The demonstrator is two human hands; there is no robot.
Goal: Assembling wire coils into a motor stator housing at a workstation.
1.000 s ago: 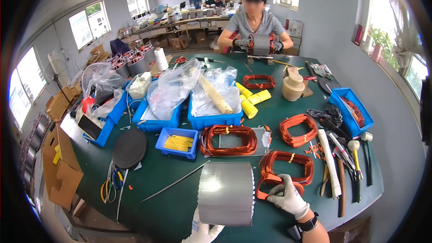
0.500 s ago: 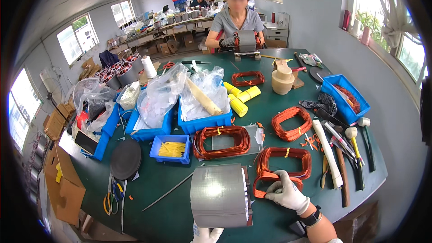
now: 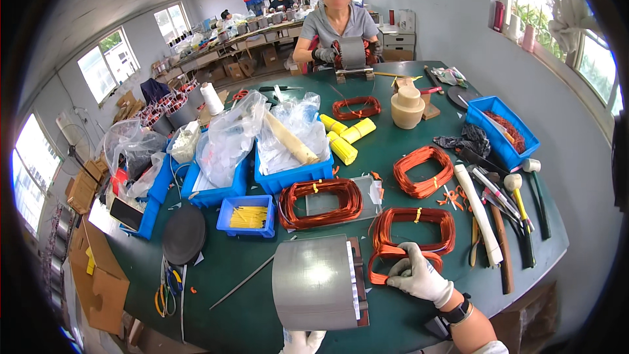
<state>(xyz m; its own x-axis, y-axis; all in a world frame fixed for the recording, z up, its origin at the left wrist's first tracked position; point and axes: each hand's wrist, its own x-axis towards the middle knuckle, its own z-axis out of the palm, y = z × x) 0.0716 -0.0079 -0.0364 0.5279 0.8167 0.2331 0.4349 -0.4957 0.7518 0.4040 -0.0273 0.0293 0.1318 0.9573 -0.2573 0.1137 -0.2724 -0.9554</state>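
Observation:
A grey cylindrical stator core (image 3: 312, 282) lies on its side at the near middle of the table, white slot liners showing along its right end. My left hand (image 3: 303, 341), in a white glove, grips its near lower side; the fingers are partly hidden under it. To the right, my gloved right hand (image 3: 419, 278) pinches the near side of an orange copper wire coil (image 3: 379, 265). That coil overlaps a larger copper coil bundle (image 3: 413, 216) tied with yellow. Another tied coil bundle (image 3: 321, 221) rests beyond the core.
Left of centre stand a small blue bin (image 3: 247, 216) of yellow sticks and larger blue bins (image 3: 295, 177) with plastic bags. Mallets (image 3: 517, 203), a white rod (image 3: 477, 213) and other tools lie at right. Opposite, a co-worker (image 3: 337, 19) handles another core (image 3: 354, 54).
The whole view has shifted slightly. My right hand stays on the orange coil and my left hand stays at the core. Across the table, the co-worker's hands have moved slightly.

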